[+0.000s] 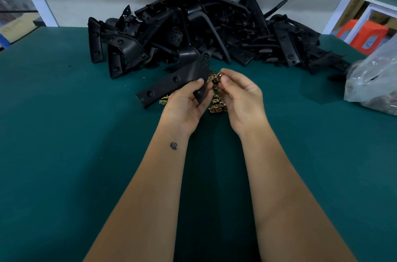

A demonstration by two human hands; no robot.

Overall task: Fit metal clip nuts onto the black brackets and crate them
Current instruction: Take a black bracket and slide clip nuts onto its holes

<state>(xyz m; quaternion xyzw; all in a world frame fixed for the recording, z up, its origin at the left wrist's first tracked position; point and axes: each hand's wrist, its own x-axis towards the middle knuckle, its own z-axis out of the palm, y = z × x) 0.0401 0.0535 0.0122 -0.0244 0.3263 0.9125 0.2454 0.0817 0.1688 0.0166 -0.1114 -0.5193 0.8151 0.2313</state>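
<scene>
Black bracket (182, 77) gripped by left hand (187, 100), raised off worktop (64, 133), tab end presented rightward. Clip nut (219, 76) pinched in right hand (240, 94) fingers, just beside tab, likely for sliding on. Loose nuts (217, 107) kept beneath, within reach.

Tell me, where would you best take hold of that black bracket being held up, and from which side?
Probably where the left hand already grips the black bracket: at the bend near its right end, coming from below. That leaves the long flat arm with its holes free, and keeps the edge open toward the clip nut pinched in the right hand.
</scene>
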